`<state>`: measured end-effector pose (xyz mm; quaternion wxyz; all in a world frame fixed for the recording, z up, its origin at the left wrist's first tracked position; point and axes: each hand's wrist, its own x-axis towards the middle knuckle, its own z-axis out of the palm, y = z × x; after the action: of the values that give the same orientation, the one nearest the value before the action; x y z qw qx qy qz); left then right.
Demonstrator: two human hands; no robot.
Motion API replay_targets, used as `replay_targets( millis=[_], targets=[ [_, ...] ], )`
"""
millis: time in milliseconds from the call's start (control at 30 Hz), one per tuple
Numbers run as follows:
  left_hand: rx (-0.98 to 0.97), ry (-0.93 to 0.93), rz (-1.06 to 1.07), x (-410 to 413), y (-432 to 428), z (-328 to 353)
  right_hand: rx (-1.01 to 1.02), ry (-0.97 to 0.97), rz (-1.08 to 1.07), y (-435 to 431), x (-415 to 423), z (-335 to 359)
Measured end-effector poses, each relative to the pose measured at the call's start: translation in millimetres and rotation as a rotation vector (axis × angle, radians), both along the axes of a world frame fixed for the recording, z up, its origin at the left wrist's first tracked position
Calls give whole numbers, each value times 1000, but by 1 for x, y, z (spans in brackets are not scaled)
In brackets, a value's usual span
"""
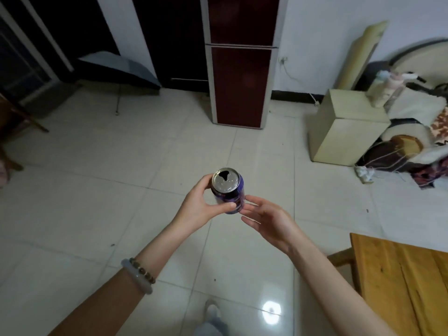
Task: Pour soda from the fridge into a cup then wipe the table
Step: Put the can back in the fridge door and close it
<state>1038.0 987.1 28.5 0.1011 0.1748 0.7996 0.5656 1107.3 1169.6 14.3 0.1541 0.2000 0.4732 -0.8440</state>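
Observation:
My left hand grips a blue soda can in front of me over the floor. The can stands almost upright and its silver top shows an open drinking hole. My right hand is just to the can's right, fingers relaxed and spread, fingertips close to the can's lower side; I cannot tell whether they touch it. The dark red two-door fridge stands against the back wall with both doors closed. A corner of the wooden table shows at the lower right. No cup is in view.
An open grey umbrella lies on the floor at the back left. A cream cabinet and a pile of blankets fill the right side. A wooden chair leg is at the far left. White tiled floor lies between.

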Motion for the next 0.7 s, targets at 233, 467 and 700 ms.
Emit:
replay_targets(
  millis=[233,467,700],
  targets=[
    [-22,76,71,-81,-77,21,18,54,97,-67,-94,14],
    [25,90,126,-163,-115,27,51,86,194,-97,-187,22],
    [16,93,124,-285,-127,25,70,135,249,-101,-312,18]
  ],
)
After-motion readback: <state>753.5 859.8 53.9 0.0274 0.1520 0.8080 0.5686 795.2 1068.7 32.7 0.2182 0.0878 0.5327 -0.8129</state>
